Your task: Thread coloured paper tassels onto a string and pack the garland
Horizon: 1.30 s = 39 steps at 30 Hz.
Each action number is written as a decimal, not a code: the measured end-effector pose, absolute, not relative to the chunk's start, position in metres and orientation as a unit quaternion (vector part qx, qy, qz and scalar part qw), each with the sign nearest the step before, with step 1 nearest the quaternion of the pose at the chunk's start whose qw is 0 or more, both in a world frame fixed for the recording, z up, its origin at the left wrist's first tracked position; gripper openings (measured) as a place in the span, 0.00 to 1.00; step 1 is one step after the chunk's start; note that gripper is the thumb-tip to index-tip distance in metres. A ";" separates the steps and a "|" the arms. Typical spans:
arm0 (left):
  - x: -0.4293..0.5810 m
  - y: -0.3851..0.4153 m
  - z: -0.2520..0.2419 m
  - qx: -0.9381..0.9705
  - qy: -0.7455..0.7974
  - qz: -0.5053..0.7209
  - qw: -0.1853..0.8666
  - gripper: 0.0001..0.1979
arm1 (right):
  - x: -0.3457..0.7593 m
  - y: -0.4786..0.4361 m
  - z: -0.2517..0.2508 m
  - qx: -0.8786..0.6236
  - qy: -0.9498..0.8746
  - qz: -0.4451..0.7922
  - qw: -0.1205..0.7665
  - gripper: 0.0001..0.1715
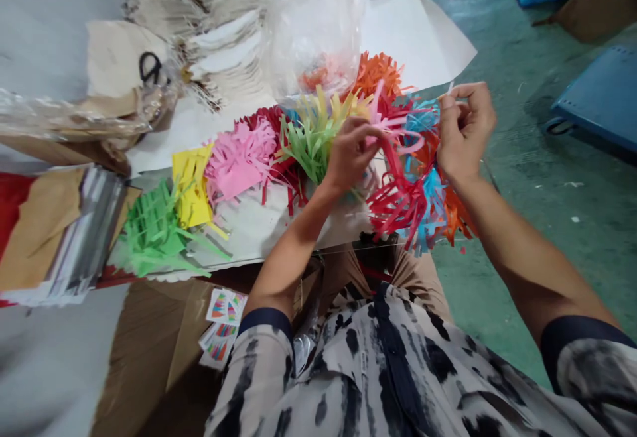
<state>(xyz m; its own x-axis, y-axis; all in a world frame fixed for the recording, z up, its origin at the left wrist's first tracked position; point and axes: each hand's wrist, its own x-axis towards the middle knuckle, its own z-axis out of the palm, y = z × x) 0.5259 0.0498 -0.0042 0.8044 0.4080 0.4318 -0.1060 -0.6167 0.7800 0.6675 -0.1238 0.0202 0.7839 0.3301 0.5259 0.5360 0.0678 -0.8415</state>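
A garland of fringed paper pieces (318,138) in green, yellow, pink, red, blue and orange lies across the white sheet (398,26) in front of me. My left hand (351,153) is closed, pinching pink fringe strips in the middle of the garland. My right hand (465,125) is closed in a pinch on a thin white string at the garland's right end, above a red, blue and orange bunch (418,205) that hangs over the table edge.
A clear plastic bag (313,32) with orange scraps sits behind the garland. Scissors (150,67) lie at the back left on tan paper. A stack of paper sheets (64,238) is at the left. Blue crates (597,92) stand on the green floor at right. Printed cards (223,324) lie below.
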 end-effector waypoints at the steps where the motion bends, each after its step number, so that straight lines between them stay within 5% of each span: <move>1: 0.529 0.057 -0.003 0.801 0.128 0.323 0.487 0.05 | 0.666 -0.123 0.020 -0.683 -0.316 -0.076 0.655 0.20; 5: 0.536 0.079 0.002 0.687 0.210 0.343 0.605 0.08 | 0.662 -0.121 0.019 -0.697 -0.308 -0.066 0.644 0.22; 14: 0.521 0.068 0.028 0.821 0.120 0.348 0.436 0.04 | 0.723 -0.143 0.029 -0.663 -0.266 -0.229 0.661 0.13; 20: 0.519 0.064 0.032 0.824 0.127 0.347 0.430 0.03 | 0.770 -0.163 0.026 -0.640 -0.146 -0.280 0.700 0.21; 26: 0.527 0.079 0.025 0.781 0.138 0.390 0.468 0.13 | 0.743 -0.177 0.048 -0.557 -0.243 -0.152 0.779 0.10; 33: 0.539 0.081 0.035 0.760 0.120 0.393 0.504 0.13 | 0.682 -0.156 0.065 -0.612 -0.358 0.134 0.692 0.33; 39: 0.543 0.068 0.042 0.791 0.094 0.360 0.485 0.06 | 0.665 -0.129 0.048 -0.641 -0.370 0.069 0.669 0.32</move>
<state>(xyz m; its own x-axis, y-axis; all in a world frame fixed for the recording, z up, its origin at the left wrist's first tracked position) 0.5426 0.0684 0.0419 0.7229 0.4984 0.4785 -0.2000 -0.5119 0.8354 0.6650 -0.1295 0.0485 0.7162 0.5670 0.4070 0.3827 0.1686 -0.9083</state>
